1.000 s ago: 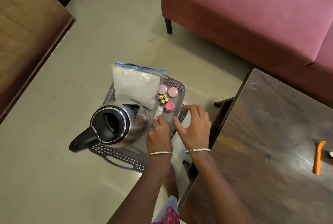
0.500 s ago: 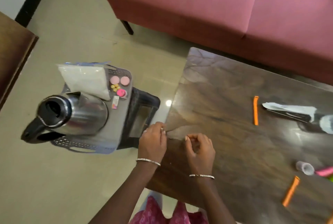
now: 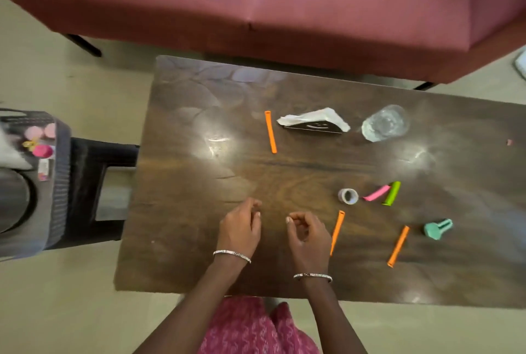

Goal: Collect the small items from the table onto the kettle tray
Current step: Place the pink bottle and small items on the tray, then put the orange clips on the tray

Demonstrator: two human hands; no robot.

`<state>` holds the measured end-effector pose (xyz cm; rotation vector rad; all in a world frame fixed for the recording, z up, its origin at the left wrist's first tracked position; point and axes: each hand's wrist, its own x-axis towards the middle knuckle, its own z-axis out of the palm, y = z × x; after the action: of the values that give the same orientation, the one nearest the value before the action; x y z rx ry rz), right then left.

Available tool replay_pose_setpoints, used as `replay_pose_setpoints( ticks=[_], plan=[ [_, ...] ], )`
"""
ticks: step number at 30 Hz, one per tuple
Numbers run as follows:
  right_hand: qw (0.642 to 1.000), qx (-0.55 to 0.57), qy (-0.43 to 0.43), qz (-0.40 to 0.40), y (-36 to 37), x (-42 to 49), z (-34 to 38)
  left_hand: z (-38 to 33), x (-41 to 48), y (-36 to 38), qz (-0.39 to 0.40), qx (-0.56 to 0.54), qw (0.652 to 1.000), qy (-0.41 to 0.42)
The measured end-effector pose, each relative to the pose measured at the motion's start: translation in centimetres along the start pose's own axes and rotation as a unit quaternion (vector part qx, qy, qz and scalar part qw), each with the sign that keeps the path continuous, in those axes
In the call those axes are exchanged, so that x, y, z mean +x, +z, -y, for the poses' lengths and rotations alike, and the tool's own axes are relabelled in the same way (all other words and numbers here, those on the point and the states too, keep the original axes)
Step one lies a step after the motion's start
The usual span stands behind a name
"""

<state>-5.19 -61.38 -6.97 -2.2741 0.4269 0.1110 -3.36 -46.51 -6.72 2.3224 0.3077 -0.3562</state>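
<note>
Reach stage: left hand point(image 3: 240, 225), right hand point(image 3: 306, 235) loosely curled, empty, over table point(image 3: 182, 239); next likely pinch orange stick point(image 3: 337, 232) at 3 o'clock, carry to kettle tray point(image 3: 61, 183) at 9 o'clock.

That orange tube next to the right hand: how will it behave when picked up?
The tube looks thin and open-ended, so probably light and easy to squash. Lying flat on the glossy table, it may roll or skid if nudged. It looks straight, so likely fairly stiff.
</note>
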Motion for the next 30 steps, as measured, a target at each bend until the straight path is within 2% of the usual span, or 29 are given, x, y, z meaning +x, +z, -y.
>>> replay_pose_setpoints(
  ticks=[6, 10, 15, 19, 22, 26, 30],
  plan=[
    [0.998, -0.025, 0.060, -0.027, -6.4, 2.5, -6.4, -5.0, 0.6, 6.9, 0.006, -0.006, 1.000, -0.016],
    [0.986, -0.036, 0.163, -0.001, -7.8, 4.5, -9.7, -6.3, 4.1, 9.4, -0.014, -0.038, 0.997, -0.070],
    [0.953, -0.044, 0.289, 0.084, -7.0, 5.9, -11.9, -6.2, 11.4, 9.5, -0.100, -0.030, 0.984, -0.145],
    [0.934, -0.069, 0.341, 0.080, -5.9, 7.0, -11.8, -6.0, 16.0, 8.6, -0.144, 0.019, 0.969, -0.198],
    [0.925, -0.069, 0.362, 0.094, -5.5, 7.8, -11.8, -6.2, 17.8, 8.7, -0.151, 0.023, 0.960, -0.237],
    [0.926, -0.072, 0.348, 0.128, -5.8, 8.4, -12.3, -6.6, 18.8, 9.2, -0.160, -0.019, 0.939, -0.304],
    [0.923, -0.053, 0.349, 0.151, -6.5, 8.9, -12.6, -6.6, 17.8, 9.5, -0.144, -0.063, 0.935, -0.317]
  ],
)
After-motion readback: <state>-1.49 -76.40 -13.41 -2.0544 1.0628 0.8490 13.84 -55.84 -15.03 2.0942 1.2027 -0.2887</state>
